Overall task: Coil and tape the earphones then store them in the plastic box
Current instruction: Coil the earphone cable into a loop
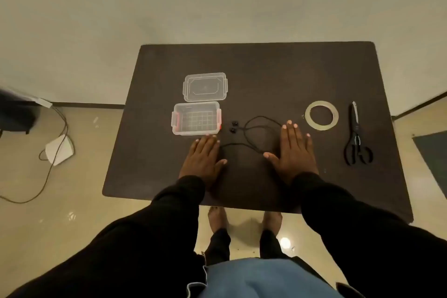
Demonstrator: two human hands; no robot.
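Between the two flat hands, on a dark rectangular table (254, 68), lies the black wired earphones (251, 133), uncoiled in loose loops. Left hand (202, 156): palm down, fingers spread, holding nothing; its fingertips rest just beside the near wall of the box, and one end of the cable runs up to touch or nearly touch its outer fingers. Right hand (294, 152): palm down, fingers extended, likewise holding nothing; the cable loop passes close to its thumb and index finger, and whether it touches cannot be told. The two earbuds sit at the left end of the cable, just beside the right-hand wall of the box.

Clear plastic box with red side latches (196, 118): open, upright, left of the earphones; a grid pattern shows on its floor and nothing is seen inside. Clear rectangular plastic lid (205, 86): lying flat on the table directly behind the box, apart from it by a narrow gap.

Ring-shaped roll of clear tape (321, 115): flat on the table, right of the right hand's fingertips. Black-handled scissors (357, 138): closed, lying farther right, blades pointing away from the person. Black sleeves cover both forearms.
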